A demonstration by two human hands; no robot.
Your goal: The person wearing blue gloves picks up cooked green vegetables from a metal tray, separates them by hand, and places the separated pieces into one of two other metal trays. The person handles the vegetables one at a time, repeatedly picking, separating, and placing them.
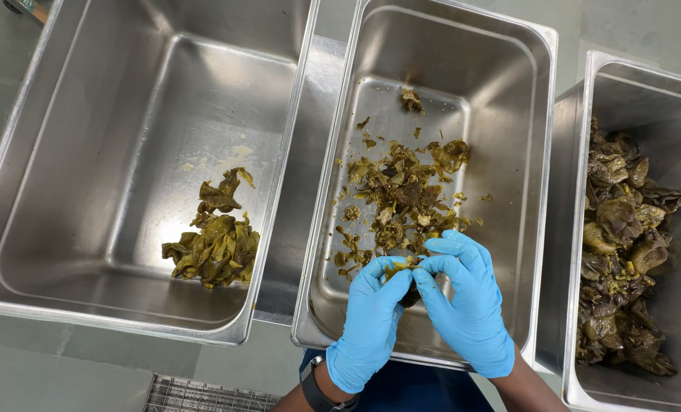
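Both my hands wear blue gloves and meet over the near end of the middle steel pan (535, 152). My left hand (371, 324) and my right hand (466, 305) pinch one soft olive-green roasted pepper (400, 267) between their fingertips, mostly hidden by the fingers. Just beyond them, on the pan's floor, lies a scatter of dark green-brown pepper scraps and seeds (401, 194). A dark watch sits on my left wrist.
The large left steel pan (73, 175) holds a small heap of olive-green pepper pieces (215, 244) near its front right. The right steel pan (577, 229) is piled with dark whole peppers (623, 252). A metal grate (203, 395) shows at the bottom edge.
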